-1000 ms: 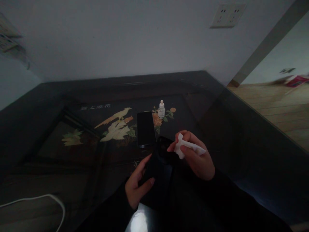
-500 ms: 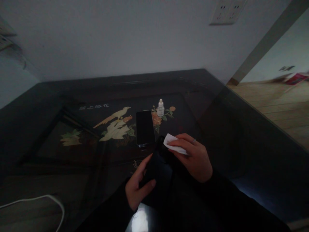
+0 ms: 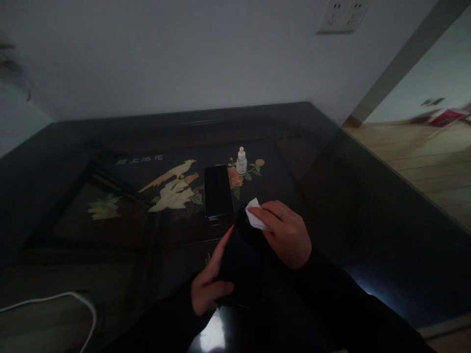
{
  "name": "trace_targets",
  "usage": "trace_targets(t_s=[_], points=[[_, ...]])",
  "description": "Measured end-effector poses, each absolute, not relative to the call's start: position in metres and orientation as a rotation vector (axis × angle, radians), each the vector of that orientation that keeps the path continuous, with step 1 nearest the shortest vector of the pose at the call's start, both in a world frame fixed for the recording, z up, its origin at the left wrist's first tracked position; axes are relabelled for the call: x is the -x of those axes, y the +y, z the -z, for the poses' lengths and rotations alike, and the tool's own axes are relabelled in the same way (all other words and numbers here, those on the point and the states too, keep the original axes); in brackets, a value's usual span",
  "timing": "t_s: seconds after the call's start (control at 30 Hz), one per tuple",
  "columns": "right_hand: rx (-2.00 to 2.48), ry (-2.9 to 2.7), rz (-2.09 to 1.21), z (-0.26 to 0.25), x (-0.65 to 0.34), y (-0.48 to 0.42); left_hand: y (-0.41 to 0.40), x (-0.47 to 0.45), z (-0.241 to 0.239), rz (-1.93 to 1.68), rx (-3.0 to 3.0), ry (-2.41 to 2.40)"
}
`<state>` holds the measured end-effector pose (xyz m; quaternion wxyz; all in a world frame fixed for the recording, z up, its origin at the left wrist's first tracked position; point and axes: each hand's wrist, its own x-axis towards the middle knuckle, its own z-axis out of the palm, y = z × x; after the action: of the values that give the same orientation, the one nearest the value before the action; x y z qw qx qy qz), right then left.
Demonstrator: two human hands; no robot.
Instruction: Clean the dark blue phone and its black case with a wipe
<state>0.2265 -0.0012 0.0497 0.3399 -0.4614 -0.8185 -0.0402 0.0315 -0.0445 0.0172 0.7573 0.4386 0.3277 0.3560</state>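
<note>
My left hand point(image 3: 211, 282) grips a dark, flat phone point(image 3: 241, 267) by its left side, thumb across its lower part. The phone is tilted and hard to make out against the black table. Between the fingers of my right hand point(image 3: 289, 233) is a folded white wipe point(image 3: 254, 214), pressed on the phone's upper end. Just beyond, a second black phone point(image 3: 218, 191) lies flat on the table. A small clear dropper bottle point(image 3: 241, 163) with a white cap stands upright to the right of that phone.
The glossy black table point(image 3: 312, 142) has inlaid birds and flowers and meets a pale wall point(image 3: 165, 59). A white cable point(image 3: 62, 295) curves at the lower left. A wall socket point(image 3: 342, 17) is at the upper right, above wooden floor point(image 3: 408, 152).
My right hand, with the wipe, has moved slightly left across the phone's upper end. My left hand still holds the phone. The whole view has shifted a little.
</note>
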Motion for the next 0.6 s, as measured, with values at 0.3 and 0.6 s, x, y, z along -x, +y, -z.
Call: trace_targets(t_s=[0.3, 0.6], points=[[1.125, -2.132, 0.107, -0.051, -0.228, 0.000, -0.049, -0.033, -0.031, -0.586, -0.506, 0.618], [1.131, -2.086, 0.090, -0.049, -0.228, -0.002, -0.036, -0.037, -0.017, -0.823, -0.759, 0.715]])
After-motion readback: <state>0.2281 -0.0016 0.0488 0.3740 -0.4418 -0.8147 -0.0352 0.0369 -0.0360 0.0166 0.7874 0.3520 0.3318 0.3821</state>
